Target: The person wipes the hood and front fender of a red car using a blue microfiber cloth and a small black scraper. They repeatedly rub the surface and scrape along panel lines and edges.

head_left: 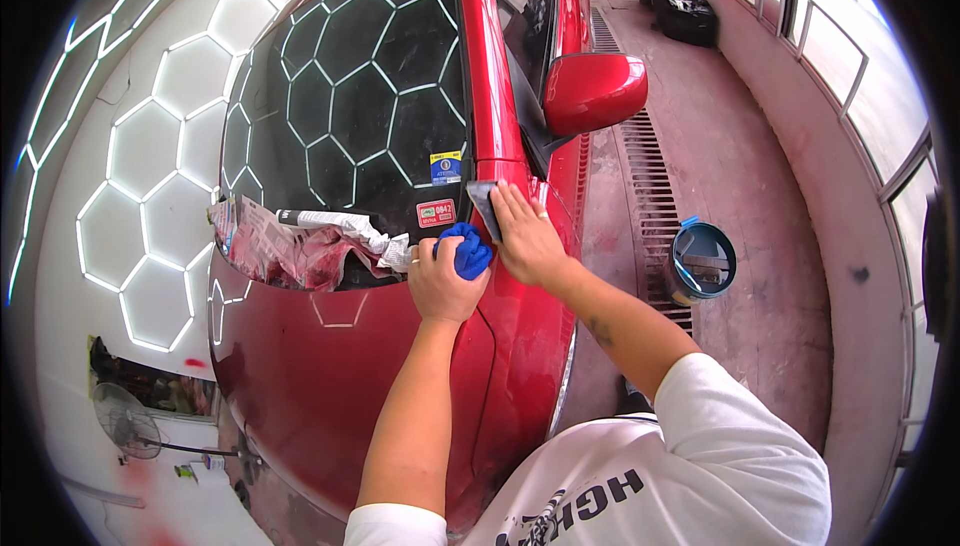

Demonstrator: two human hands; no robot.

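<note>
A red car (330, 346) stands in front of me, its dark windshield (350, 86) reflecting hexagonal lights. My left hand (447, 281) grips a bunched blue cloth (468, 249) at the windshield's lower corner. Beside it, my right hand (528, 233) presses a dark grey sheet, apparently sandpaper (482, 204), against the red body at the base of the windshield pillar. The fingers lie nearly flat over the sheet's edge, and its underside is hidden. Red-stained crumpled newspaper (265, 246) lies along the windshield's bottom, with a dark-ended white tube (325, 220) on top.
The side mirror (595, 93) juts out beyond my right hand. A bucket (728, 246) with liquid and tools stands on the floor at right, beside a drain grate (655, 186). Black bags (683, 8) sit farther back by the wall. A fan (127, 419) is at lower left.
</note>
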